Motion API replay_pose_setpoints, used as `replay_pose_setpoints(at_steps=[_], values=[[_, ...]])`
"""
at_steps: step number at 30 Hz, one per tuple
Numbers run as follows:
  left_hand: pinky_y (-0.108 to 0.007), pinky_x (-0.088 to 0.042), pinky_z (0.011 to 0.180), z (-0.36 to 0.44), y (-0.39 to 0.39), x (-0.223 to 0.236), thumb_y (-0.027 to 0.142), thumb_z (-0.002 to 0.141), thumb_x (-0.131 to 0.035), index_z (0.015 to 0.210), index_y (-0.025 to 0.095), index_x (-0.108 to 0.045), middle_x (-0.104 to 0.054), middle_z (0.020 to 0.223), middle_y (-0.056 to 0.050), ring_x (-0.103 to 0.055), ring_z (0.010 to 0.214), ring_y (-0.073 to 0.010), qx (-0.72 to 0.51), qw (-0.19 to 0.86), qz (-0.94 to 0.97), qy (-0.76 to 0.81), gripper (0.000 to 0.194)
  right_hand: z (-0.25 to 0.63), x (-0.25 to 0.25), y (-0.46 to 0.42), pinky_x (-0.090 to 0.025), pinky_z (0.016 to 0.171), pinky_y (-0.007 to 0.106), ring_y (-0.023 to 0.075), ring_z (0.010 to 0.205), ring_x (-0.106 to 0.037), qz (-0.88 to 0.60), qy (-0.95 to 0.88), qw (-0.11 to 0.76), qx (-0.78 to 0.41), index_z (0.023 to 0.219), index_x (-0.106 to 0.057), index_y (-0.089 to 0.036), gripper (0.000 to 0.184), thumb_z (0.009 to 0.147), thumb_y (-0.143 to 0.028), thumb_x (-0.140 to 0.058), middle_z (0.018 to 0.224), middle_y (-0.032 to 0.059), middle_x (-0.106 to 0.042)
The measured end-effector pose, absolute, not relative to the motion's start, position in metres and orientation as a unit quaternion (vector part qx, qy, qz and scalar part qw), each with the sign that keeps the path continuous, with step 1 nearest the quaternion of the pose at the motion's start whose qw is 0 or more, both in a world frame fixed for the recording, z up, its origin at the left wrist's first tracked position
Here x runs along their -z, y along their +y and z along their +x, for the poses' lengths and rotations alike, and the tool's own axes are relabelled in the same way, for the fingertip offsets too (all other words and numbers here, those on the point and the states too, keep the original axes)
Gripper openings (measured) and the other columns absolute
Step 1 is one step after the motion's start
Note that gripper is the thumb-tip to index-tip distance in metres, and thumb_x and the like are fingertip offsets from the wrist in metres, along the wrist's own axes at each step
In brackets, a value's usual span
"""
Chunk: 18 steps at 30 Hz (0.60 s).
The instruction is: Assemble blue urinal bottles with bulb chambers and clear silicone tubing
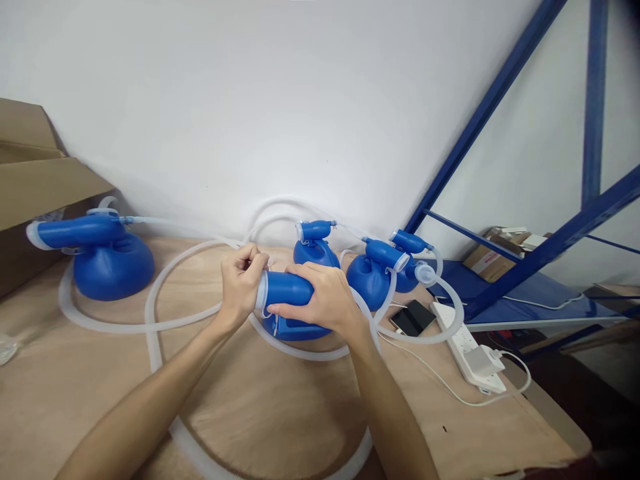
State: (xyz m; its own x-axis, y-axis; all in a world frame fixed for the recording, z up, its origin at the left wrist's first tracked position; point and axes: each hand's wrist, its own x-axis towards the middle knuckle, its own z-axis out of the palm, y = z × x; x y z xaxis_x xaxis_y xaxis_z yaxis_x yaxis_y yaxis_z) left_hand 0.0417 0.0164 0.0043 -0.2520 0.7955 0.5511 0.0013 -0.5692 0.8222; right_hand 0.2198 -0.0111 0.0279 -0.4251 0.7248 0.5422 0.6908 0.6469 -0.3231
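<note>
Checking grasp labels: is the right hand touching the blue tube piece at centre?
Touching. The head view shows the right hand wrapped over the blue tube piece, fingers curled on its top, no gap; the left hand grips its clear-rimmed end.

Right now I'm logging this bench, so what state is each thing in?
Left hand: closed on the blue tube's pale end.
Right hand: gripping the blue tube from above.
Blue container at left: upright, clear hose attached.
Phone: lying flat, screen dark.
Power strip: white charger plugged in.
Cardboard box: flaps open.
</note>
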Motion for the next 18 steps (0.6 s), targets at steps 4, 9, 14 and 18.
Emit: replay_pose_setpoints(at_steps=[4,9,14,18], values=[[-0.029,-0.038,0.058,0.042,0.02,-0.003,0.024,0.078,-0.06,0.053,0.022,-0.039,-0.045,0.053,0.004,-0.045,0.055,-0.0132,-0.694,0.289,0.547,0.368,0.032,0.221,-0.028,-0.01,-0.045,0.075,0.034,0.0235,0.089,-0.074,-0.425,-0.846,0.322,-0.029,0.11,-0.074,-0.026,0.057,0.078,-0.073,-0.079,0.096,0.0012,-0.078],[-0.029,-0.038,0.058,0.041,0.019,-0.011,0.03,0.082,-0.064,0.055,0.02,-0.051,-0.052,0.056,0.002,-0.048,0.056,-0.0139,-0.663,0.285,0.589,0.364,0.031,0.226,-0.028,-0.005,-0.048,0.083,0.036,0.0261,0.1,-0.075,-0.429,-0.847,0.313,-0.03,0.113,-0.074,-0.027,0.059,0.079,-0.075,-0.076,0.108,0.0019,-0.08],[-0.031,-0.034,0.059,0.039,0.013,-0.014,0.035,0.089,-0.06,0.057,0.02,-0.05,-0.047,0.058,0.001,-0.044,0.058,-0.0145,-0.632,0.258,0.646,0.342,0.036,0.227,-0.028,-0.006,-0.048,0.081,0.036,0.0253,0.097,-0.075,-0.426,-0.853,0.298,-0.041,0.113,-0.074,-0.027,0.062,0.078,-0.077,-0.075,0.105,0.0017,-0.08],[-0.032,-0.029,0.058,0.036,0.017,-0.01,0.037,0.09,-0.056,0.055,0.022,-0.035,-0.033,0.057,0.002,-0.034,0.057,-0.0144,-0.604,0.31,0.659,0.324,0.043,0.221,-0.028,-0.006,-0.045,0.074,0.034,0.0242,0.09,-0.074,-0.426,-0.857,0.286,-0.05,0.111,-0.075,-0.028,0.061,0.077,-0.078,-0.075,0.099,0.0012,-0.079]])
